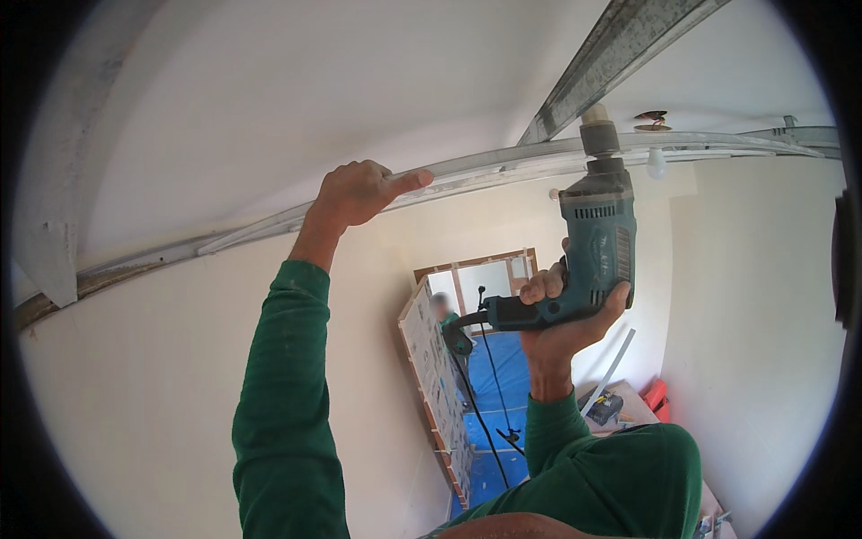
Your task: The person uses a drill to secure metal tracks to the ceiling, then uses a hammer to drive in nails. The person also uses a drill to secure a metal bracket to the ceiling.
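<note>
We are looking up at a white ceiling, both our green-sleeved arms raised. Our left hand [359, 191] presses against a long metal ceiling track [269, 223] where wall meets ceiling, fingers [406, 181] together and stretched flat along its edge, seemingly to steady it. To the right of those fingers, our right hand [561, 310] has its fingers clamped around the grip of a teal corded power drill [594, 242], held upright so its chuck meets the track from below. A second metal channel [620, 45] crosses above the drill. A bare light bulb [657, 163] hangs just beyond it. Far below our fingers, another person [442, 310] stands in a doorway [476, 278] over blue floor sheeting [503, 377].
</note>
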### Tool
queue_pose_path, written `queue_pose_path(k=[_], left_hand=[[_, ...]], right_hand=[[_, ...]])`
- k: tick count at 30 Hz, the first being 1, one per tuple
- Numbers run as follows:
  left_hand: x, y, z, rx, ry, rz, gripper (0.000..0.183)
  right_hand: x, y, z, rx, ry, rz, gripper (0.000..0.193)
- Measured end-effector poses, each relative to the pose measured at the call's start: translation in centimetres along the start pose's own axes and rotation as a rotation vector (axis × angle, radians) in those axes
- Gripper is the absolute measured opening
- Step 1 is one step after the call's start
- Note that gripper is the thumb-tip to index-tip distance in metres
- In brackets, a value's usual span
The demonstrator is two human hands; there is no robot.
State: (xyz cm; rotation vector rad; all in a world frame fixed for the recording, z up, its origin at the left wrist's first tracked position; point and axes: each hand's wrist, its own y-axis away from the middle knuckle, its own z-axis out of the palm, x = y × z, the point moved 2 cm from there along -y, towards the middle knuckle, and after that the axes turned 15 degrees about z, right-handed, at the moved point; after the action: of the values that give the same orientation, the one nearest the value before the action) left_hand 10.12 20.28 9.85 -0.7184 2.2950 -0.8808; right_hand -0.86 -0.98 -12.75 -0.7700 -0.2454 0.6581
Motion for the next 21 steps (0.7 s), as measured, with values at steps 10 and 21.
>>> queue_pose_path(k=[10,21], left_hand=[[0.4,0.2,-0.2,-0.031,-0.007,-0.013,0.101],[-1.0,0.6,-0.3,-0.09,-0.019,-0.027,0.101]], right_hand=[[0.1,-0.3,0.2,-0.018,0.031,-0.048,0.093],[0.9,0.0,1.0,0.003,0.074,-0.096,0.091]])
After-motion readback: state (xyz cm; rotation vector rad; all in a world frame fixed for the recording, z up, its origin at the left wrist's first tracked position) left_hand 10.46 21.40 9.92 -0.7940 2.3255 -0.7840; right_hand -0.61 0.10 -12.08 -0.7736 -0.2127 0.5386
